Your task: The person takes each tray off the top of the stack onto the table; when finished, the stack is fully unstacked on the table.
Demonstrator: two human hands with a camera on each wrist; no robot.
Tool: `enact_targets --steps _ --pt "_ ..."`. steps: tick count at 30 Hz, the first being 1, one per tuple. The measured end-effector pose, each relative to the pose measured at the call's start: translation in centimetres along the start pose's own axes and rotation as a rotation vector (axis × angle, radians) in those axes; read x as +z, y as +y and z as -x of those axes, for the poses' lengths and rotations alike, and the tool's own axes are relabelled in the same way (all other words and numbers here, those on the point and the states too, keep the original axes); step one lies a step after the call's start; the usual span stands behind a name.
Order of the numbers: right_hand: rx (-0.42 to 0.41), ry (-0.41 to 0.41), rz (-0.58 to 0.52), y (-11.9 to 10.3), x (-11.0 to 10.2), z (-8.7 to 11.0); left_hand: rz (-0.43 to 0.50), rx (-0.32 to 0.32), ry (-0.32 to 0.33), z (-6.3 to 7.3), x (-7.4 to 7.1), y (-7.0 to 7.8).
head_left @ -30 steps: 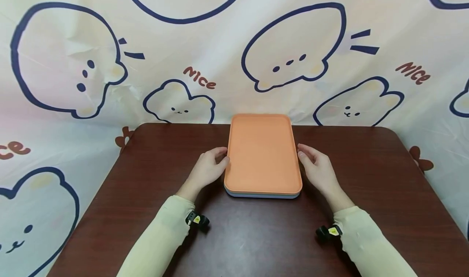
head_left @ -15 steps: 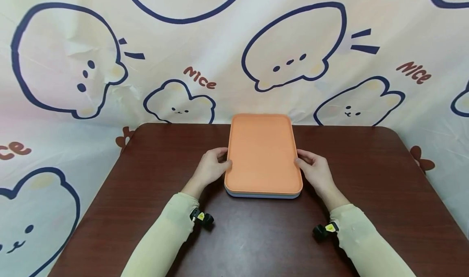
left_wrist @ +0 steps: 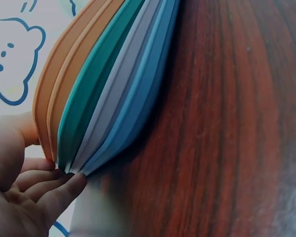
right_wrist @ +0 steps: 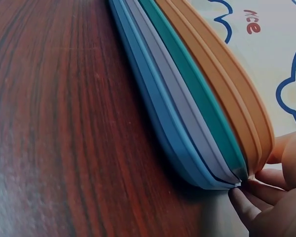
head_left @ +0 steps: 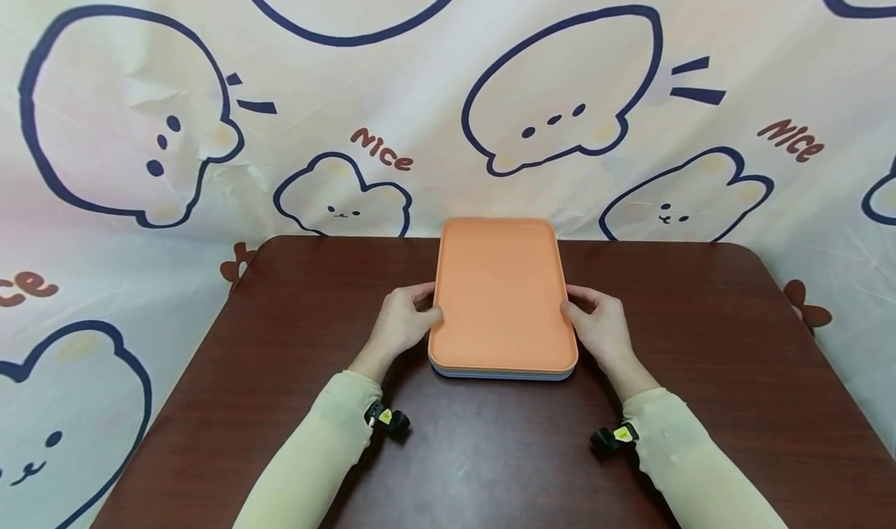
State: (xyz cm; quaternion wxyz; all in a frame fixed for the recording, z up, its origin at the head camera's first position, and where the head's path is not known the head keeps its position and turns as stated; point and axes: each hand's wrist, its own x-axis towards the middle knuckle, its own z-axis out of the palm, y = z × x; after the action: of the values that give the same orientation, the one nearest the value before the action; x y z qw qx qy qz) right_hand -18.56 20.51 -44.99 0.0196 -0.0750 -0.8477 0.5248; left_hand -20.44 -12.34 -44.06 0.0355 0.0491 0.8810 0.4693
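A stack of shallow rectangular trays lies on the brown table, with an orange tray on top. From the side, the wrist views show another orange tray, then a green tray, a lilac tray and blue at the bottom. My left hand grips the stack's left edge, thumb over the top rim. Opposite it, my right hand grips the right edge the same way. In both wrist views the fingertips spread down along the sides of the layers, reaching the blue at the bottom.
A cream cloth printed with cartoon bears hangs behind and on both sides of the table. The stack's far end stands near the table's back edge. Each wrist wears a small black camera over a pale sleeve.
Both hands have moved inward to the stack, and their thumbs now rest on the top tray's rim. The trays have not visibly moved.
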Motion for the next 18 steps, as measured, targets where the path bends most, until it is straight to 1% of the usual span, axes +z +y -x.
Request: enact_targets --steps 6,11,15,18 --pt "-0.005 -0.001 0.014 0.0 0.03 -0.05 -0.044 -0.002 0.033 0.17 0.12 0.02" --pt "-0.026 0.001 0.019 0.06 0.13 -0.08 -0.068 -0.003 0.061 0.33 0.29 0.12" --pt "-0.051 0.011 0.032 0.23 0.19 -0.1 -0.078 0.019 0.088 0.3 0.29 0.18" --pt "-0.066 0.022 0.042 0.33 0.18 -0.17 -0.063 0.043 0.115 0.22 0.14 0.26"
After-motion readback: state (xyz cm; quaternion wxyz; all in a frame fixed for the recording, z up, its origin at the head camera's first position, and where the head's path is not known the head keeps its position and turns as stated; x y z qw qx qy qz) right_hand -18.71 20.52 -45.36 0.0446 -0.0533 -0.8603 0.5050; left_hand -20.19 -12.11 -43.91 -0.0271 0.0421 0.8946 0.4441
